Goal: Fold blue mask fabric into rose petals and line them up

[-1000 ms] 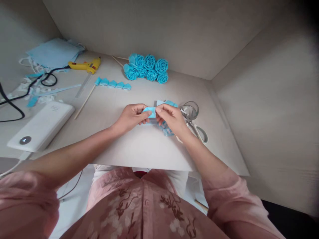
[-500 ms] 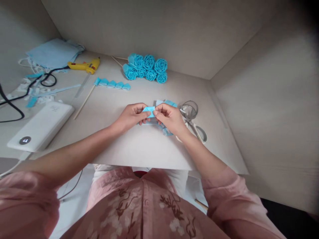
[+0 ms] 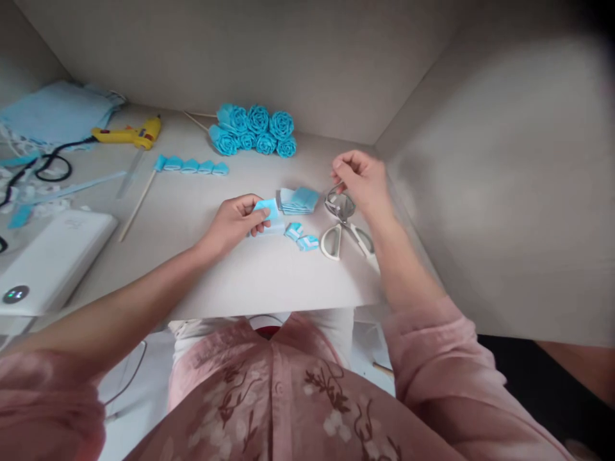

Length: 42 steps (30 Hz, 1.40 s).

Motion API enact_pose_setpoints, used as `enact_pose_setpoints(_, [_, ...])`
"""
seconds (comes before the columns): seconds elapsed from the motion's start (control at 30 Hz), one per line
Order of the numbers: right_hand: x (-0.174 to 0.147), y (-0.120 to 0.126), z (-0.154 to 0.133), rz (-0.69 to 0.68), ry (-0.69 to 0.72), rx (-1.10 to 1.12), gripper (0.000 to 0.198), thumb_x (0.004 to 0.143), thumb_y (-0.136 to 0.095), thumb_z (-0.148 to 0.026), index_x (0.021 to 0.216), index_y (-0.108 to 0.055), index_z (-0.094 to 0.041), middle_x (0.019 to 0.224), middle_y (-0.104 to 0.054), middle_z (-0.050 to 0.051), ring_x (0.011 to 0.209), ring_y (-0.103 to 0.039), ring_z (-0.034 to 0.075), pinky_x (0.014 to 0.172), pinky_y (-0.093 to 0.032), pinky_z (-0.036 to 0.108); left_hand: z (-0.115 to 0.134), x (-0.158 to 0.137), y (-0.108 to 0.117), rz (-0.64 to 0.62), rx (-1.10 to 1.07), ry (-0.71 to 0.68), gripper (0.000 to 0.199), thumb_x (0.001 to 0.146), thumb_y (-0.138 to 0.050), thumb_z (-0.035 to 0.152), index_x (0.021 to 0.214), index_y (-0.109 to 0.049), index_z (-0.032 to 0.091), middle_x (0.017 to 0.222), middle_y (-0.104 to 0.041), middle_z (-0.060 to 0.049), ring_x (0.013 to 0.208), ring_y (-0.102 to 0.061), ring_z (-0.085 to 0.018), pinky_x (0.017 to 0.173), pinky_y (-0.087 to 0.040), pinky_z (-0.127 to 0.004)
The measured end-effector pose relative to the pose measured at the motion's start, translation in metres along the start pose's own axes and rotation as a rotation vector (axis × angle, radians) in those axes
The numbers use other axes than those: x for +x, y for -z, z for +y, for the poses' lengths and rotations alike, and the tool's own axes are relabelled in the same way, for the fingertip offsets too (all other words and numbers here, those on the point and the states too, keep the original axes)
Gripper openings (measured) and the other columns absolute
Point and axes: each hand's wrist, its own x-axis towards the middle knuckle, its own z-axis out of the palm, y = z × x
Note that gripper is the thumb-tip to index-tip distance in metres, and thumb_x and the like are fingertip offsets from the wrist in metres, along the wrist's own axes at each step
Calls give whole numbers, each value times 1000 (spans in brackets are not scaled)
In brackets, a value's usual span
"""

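Note:
My left hand [image 3: 240, 216] is closed on a folded piece of light-blue fabric [image 3: 268, 208], pinched between thumb and fingers. My right hand [image 3: 360, 176] is at the far edge of a round, see-through dish-like thing [image 3: 340, 203] with small white bits in it. Its fingertips are pressed together; what they hold, if anything, is too small to make out. Scissors [image 3: 331, 242] with white handles lie against the round thing, blades partly hidden. Between the hands lie a stack of blue fabric pieces [image 3: 302, 200] and a few small folded blue-and-white pieces [image 3: 307, 242].
Blue fabric roses [image 3: 258, 119] lie at the back. A stick [image 3: 137, 208] with a row of blue petals [image 3: 189, 166] is to the left. Farther left are a yellow glue gun [image 3: 127, 135], face masks [image 3: 55, 112], fabric scraps and a white power bank [image 3: 60, 259].
My right hand has let go of the blue fabric and moved right and away to the round thing. The left hand keeps the fabric. The view has swung slightly right.

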Motion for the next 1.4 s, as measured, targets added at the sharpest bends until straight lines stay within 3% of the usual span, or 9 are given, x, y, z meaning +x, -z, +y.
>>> enact_pose_setpoints(0.2, [-19,42,26,-32,-95,-327,20,81,-60,-39,80,-67,-20,70,-68,1,54,-57,12,47,-46,22,-3,2,1,16,-21,-33,15,72,-68,28,70,-60,15,57,-62,1,45,-50,-7,43,-37,-19])
enact_pose_setpoints(0.4, [-49,47,50,-41,-78,-577,21,84,-58,-32,90,-74,-20,83,-76,5,74,-68,19,67,-53,30,-7,6,4,48,-12,-36,14,71,-67,27,71,-60,15,58,-62,1,45,-50,-7,43,-38,-19])
enact_pose_setpoints(0.57, [-52,37,62,-52,-70,-556,19,83,-63,-29,93,-76,-20,88,-78,6,79,-70,19,78,-53,32,-10,7,5,41,-17,-55,18,70,-70,30,72,-61,15,58,-62,0,47,-51,-8,44,-39,-20])
enact_pose_setpoints(0.93, [-56,27,72,57,-119,-617,21,87,-56,-30,92,-72,-17,86,-76,7,77,-67,18,74,-48,29,-9,6,5,19,-20,-36,21,68,-73,32,73,-61,15,58,-63,1,46,-50,-8,44,-38,-19])
enact_pose_setpoints(1.2, [-59,28,74,116,-162,-354,21,90,-50,-30,96,-65,-16,87,-76,7,69,-67,16,70,-50,28,-8,4,2,4,11,1,20,70,-71,33,70,-61,16,58,-63,1,47,-50,-8,45,-38,-20])
enact_pose_setpoints(1.33, [-69,22,51,223,-10,-309,19,90,-54,-32,90,-67,-18,83,-75,5,79,-68,18,77,-50,30,-3,-2,-1,-54,-1,26,22,71,-71,35,69,-60,16,58,-63,1,47,-51,-7,47,-39,-20])
enact_pose_setpoints(1.4, [-75,13,30,227,104,-314,21,91,-55,-36,92,-69,-21,86,-74,4,79,-66,18,72,-50,30,0,-5,-2,-97,-15,46,23,71,-71,35,68,-59,16,60,-63,0,48,-51,-8,47,-39,-20])
